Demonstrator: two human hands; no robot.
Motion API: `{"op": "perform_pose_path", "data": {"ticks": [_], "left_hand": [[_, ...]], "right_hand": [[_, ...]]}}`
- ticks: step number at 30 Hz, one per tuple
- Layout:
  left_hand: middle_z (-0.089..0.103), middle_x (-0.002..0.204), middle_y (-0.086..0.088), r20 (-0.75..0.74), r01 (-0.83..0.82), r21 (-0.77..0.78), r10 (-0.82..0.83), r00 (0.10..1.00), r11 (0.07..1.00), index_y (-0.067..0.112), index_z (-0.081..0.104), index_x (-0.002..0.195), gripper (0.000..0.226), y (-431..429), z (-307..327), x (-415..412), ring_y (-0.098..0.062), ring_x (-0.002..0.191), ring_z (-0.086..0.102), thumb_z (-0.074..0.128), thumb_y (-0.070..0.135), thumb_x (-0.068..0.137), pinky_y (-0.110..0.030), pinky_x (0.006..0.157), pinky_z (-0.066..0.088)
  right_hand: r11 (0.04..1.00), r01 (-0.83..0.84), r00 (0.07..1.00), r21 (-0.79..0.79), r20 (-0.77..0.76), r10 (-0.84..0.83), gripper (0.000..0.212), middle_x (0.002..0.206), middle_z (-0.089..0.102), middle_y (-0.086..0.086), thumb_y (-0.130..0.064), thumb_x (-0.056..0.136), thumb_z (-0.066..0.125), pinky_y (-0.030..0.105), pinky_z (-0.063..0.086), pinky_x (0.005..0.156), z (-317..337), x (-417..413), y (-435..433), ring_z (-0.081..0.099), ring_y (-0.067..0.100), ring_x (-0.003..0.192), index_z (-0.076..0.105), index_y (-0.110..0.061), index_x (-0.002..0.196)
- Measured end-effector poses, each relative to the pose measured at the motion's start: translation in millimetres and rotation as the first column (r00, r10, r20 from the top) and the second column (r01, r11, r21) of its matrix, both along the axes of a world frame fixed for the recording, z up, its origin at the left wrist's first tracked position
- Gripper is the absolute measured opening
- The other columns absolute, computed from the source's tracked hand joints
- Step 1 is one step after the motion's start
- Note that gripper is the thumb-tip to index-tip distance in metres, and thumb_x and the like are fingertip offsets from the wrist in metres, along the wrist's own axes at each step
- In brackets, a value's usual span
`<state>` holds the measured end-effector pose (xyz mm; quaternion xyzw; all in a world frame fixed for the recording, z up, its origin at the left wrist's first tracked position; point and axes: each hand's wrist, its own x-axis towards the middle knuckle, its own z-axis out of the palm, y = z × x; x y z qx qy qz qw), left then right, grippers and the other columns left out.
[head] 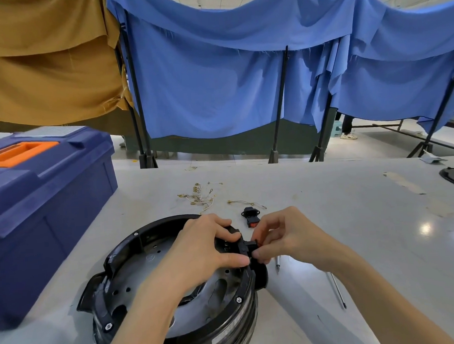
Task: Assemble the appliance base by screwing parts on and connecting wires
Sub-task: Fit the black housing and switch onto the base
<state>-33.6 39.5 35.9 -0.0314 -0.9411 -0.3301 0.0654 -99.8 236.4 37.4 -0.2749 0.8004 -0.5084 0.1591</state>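
Head view: the round black base sits near the middle of the bench. The left hand grips its right rim. The right hand pinches a small black plug against that rim. Loose wires lie farther off, and a blue toolbox stands to the left.

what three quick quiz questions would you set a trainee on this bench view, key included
1. True or false: the right hand holds the screwdriver.
2. The loose wires lie: A) inside the appliance base; B) on the table beyond it; C) on the toolbox.
3. Which of the hands pinches the small black part at the base's rim?
Key: 1 false, it lies on the table; 2 B; 3 the right, while the left hand grips the rim.
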Motion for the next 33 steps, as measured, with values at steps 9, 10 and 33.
{"op": "perform_pose_path", "data": {"ticks": [9,10,33], "left_hand": [[0.052,0.126,0.022,0.005,0.015,0.011,-0.015,1.000,1.000,0.032,0.072,0.105,0.045,-1,-1,0,-0.008,0.130,0.040,0.086,0.045,0.064,-0.029,0.110,0.030],[0.052,0.126,0.021,-0.001,0.018,0.004,-0.018,1.000,1.000,0.032,0.073,0.105,0.045,-1,0,0,-0.008,0.129,0.041,0.086,0.045,0.065,-0.028,0.109,0.031],[0.051,0.136,0.017,0.028,0.043,0.006,-0.043,0.999,0.999,0.034,0.073,0.105,0.039,0,4,1,-0.009,0.133,0.037,0.087,0.030,0.068,-0.025,0.109,0.024]], "right_hand": [[0.999,0.017,0.999,0.037,-0.049,-0.015,0.013,0.065,0.072,0.008,0.005,0.070,0.078,0.020,0.051,0.058,-5,1,-6,0.072,0.021,0.062,0.071,-0.005,0.075],[0.999,0.021,0.998,0.042,-0.053,-0.019,0.012,0.064,0.072,0.009,0.005,0.069,0.077,0.020,0.050,0.057,-5,2,-7,0.071,0.020,0.061,0.072,-0.005,0.075],[0.967,0.208,0.969,0.146,-0.163,-0.184,0.008,0.055,0.065,0.006,0.007,0.076,0.075,0.017,0.050,0.055,1,9,-16,0.063,0.011,0.050,0.073,0.001,0.072]]}}
